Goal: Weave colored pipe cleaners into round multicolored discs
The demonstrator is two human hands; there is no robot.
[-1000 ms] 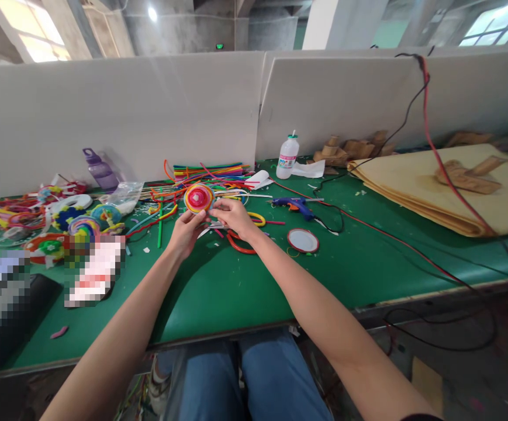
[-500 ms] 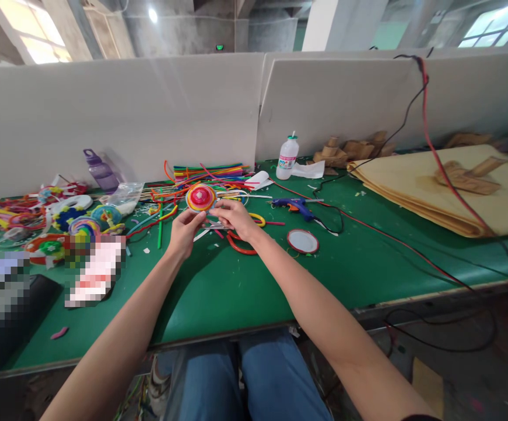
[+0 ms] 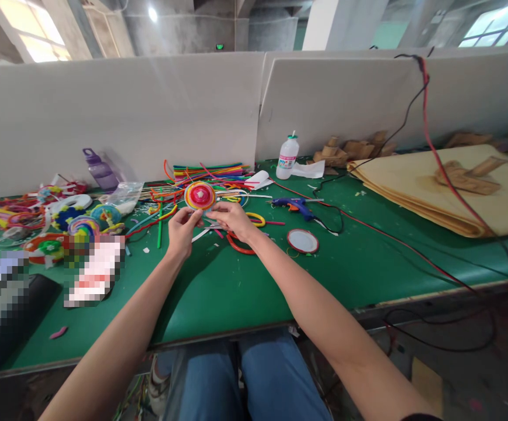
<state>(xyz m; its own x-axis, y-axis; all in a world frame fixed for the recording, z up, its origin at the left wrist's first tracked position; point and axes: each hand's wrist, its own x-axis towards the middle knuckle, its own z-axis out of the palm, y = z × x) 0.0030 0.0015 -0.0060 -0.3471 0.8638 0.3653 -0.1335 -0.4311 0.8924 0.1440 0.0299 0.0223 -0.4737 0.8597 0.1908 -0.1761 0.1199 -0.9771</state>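
Note:
Both hands hold a round coiled disc [image 3: 200, 195] of red, pink and yellow pipe cleaners, upright above the green table [image 3: 236, 280]. My left hand [image 3: 180, 230] pinches its lower left edge. My right hand [image 3: 231, 218] grips its lower right edge with fingertips. Just behind the disc lies a pile of coloured pipe cleaners [image 3: 210, 172]. A red loop [image 3: 238, 244] and a yellow loop [image 3: 257, 219] lie on the table by my right hand.
A blue glue gun [image 3: 295, 204] with a black cord, a round red-rimmed lid [image 3: 303, 240] and a white glue bottle [image 3: 287, 156] lie to the right. Finished colourful craft pieces [image 3: 67, 219] and a purple bottle [image 3: 100, 169] sit left. Tan fabric [image 3: 446, 187] covers the far right.
The disc has shifted slightly and turned a little between my fingers. Both hands stay in nearly the same place.

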